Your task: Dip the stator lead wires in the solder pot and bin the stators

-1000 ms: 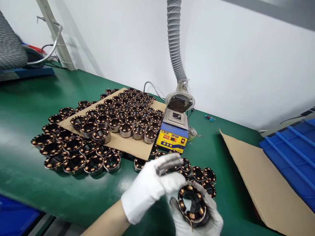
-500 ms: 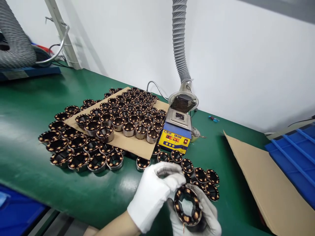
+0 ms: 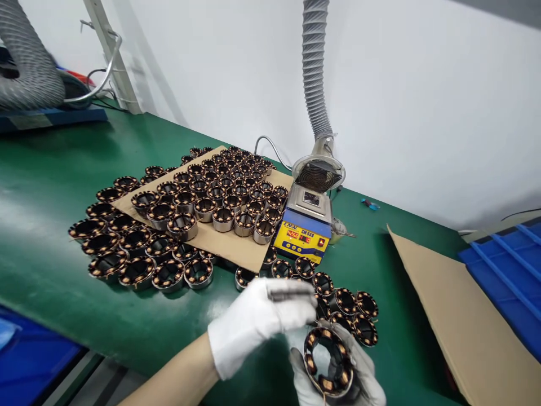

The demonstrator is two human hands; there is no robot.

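My right hand (image 3: pixel 363 366), in a white glove, is wrapped round a ring-shaped stator (image 3: pixel 310 361) with copper windings, its open face turned toward me. Just up and left of it is my gloved left hand (image 3: pixel 264 310), its fingers stretched to the right and slightly blurred. Whether its fingertips touch or pinch anything at the stator's upper edge cannot be made out. More stators (image 3: pixel 366 330) stand on the green table behind my hands. Others (image 3: pixel 181 225) cover a cardboard sheet (image 3: pixel 228 250) at the centre left, with more around it.
Behind my hands sits a blue and yellow heated unit (image 3: pixel 299 239) with a red display, under a metal hood (image 3: pixel 319 172) on a grey duct. Upright cardboard (image 3: pixel 456 310) and a blue crate (image 3: pixel 511 265) are on the right. Another blue bin (image 3: pixel 34 361) is at lower left.
My left hand has moved left, away from the stator, and its fingers are straighter. The held stator has shifted slightly right and down and turned in my right hand. The display reading has changed.
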